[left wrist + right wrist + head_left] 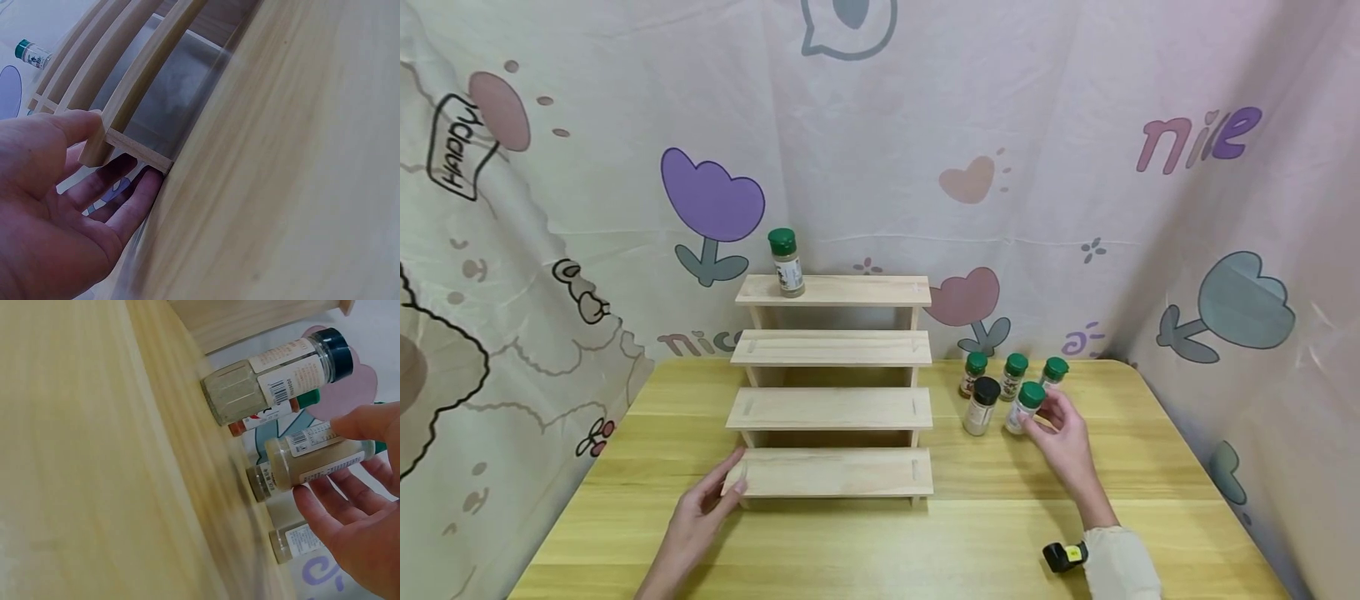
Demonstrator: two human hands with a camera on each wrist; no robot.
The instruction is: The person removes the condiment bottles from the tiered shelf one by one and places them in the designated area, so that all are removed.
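Observation:
A stepped wooden shelf (835,471) stands on the table, its tiers rising toward the back. My left hand (695,514) grips the left end of its lowest tier. In the left wrist view, the thumb lies over the board while the fingers reach beneath it along the side support (139,150). To the right of the shelf, my right hand (1066,437) holds a green-capped spice jar (1024,408) between thumb and fingers. The right wrist view shows pale powder and a barcode label on this jar (319,456). A black-capped jar (269,378) stands beside it.
Several green-capped jars, one of them this jar (1012,379), stand behind the held one. Another green-capped jar (787,265) sits on the top tier, toward the left. A black object with a yellow label (1064,556) is at the right sleeve. A printed cloth (850,167) hangs behind the table.

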